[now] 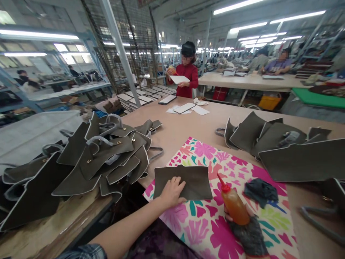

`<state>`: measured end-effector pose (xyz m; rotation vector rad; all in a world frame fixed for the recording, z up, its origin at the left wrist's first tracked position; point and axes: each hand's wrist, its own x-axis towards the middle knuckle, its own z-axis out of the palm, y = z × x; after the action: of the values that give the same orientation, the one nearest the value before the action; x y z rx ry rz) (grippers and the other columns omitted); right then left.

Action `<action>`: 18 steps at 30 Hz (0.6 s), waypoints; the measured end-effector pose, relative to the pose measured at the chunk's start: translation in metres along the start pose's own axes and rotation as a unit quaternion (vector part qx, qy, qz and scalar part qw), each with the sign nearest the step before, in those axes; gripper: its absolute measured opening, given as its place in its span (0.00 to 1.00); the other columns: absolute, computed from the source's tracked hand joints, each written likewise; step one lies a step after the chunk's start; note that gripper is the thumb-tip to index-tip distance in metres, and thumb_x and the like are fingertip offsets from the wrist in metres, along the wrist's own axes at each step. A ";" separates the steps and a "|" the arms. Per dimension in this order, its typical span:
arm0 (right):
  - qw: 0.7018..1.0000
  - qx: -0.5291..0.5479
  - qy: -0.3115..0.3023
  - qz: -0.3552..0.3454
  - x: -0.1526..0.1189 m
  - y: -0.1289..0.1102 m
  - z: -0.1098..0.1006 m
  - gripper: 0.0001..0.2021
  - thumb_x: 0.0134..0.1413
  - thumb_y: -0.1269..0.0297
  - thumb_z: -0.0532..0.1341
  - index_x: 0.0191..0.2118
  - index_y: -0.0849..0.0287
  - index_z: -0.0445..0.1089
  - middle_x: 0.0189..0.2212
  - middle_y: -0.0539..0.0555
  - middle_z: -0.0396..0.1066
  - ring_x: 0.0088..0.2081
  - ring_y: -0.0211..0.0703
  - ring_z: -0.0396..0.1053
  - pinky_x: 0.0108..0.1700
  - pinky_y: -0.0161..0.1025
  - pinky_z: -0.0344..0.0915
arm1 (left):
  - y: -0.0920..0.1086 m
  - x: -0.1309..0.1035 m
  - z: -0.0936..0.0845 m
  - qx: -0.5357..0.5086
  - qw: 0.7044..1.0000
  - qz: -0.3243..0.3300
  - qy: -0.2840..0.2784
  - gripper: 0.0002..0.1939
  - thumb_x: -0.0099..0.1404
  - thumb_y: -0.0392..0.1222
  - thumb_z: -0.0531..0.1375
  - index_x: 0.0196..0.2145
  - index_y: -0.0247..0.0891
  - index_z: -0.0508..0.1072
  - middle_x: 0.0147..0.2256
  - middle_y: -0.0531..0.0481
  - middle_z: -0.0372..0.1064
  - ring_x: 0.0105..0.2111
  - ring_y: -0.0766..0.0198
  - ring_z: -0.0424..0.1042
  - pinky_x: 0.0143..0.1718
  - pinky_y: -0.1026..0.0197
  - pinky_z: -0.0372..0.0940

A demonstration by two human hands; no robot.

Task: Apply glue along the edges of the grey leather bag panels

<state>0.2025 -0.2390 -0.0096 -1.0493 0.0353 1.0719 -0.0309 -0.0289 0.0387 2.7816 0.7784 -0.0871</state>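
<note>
The right hand (249, 233) was mostly hidden in a dark glove, wrist cut by the bottom edge; beside it, the glue bottle's (235, 204) base was covered.

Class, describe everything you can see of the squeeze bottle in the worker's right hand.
The squeeze bottle is soft, see-through plastic filled with amber liquid, with a red cone nozzle. It tilts, nozzle pointing up and left, above the flowered mat. The right hand, in a dark fingerless glove, wraps its base; nothing else touches it. The nozzle tip sits near the grey leather panel.

One glue bottle (234, 205), one dark rag (260, 192), one floral mat (215, 223), two piles of grey pieces (102, 158).
</note>
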 end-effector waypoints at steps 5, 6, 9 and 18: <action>0.985 0.139 0.029 0.094 -0.006 -0.007 0.010 0.20 0.31 0.51 0.71 0.35 0.52 0.77 0.30 0.57 0.78 0.28 0.46 0.71 0.23 0.37 0.64 | -0.019 -0.016 0.007 0.040 0.997 0.060 -0.015 0.24 0.63 0.52 0.62 0.54 0.41 0.68 0.56 0.38 0.62 0.56 0.47 0.61 0.53 0.48 0.61; 0.983 0.151 0.032 0.097 -0.007 -0.008 0.011 0.20 0.30 0.52 0.71 0.35 0.53 0.77 0.29 0.58 0.78 0.27 0.47 0.71 0.22 0.37 0.64 | -0.022 -0.019 0.007 0.043 0.997 0.058 -0.015 0.21 0.65 0.49 0.61 0.53 0.41 0.68 0.54 0.39 0.65 0.54 0.49 0.63 0.52 0.49 0.61; 0.986 0.142 0.020 0.081 -0.008 -0.007 0.013 0.21 0.29 0.53 0.72 0.35 0.56 0.78 0.29 0.60 0.78 0.27 0.48 0.72 0.22 0.37 0.64 | -0.020 -0.019 0.004 0.027 0.999 0.022 -0.018 0.15 0.69 0.48 0.55 0.48 0.39 0.72 0.47 0.42 0.69 0.49 0.53 0.67 0.49 0.53 0.62; 0.989 0.081 0.121 -0.014 -0.019 -0.019 0.017 0.24 0.12 0.57 0.77 0.27 0.53 0.77 0.23 0.52 0.77 0.22 0.44 0.71 0.21 0.37 0.70 | 0.034 0.025 -0.002 -0.084 0.973 -0.209 -0.057 0.13 0.70 0.36 0.48 0.42 0.38 0.72 0.42 0.45 0.72 0.41 0.59 0.73 0.40 0.60 0.64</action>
<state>0.1985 -0.2414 0.0216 -1.0240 0.2983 0.8967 0.0084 -0.0437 0.0453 2.3916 1.2633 -0.2437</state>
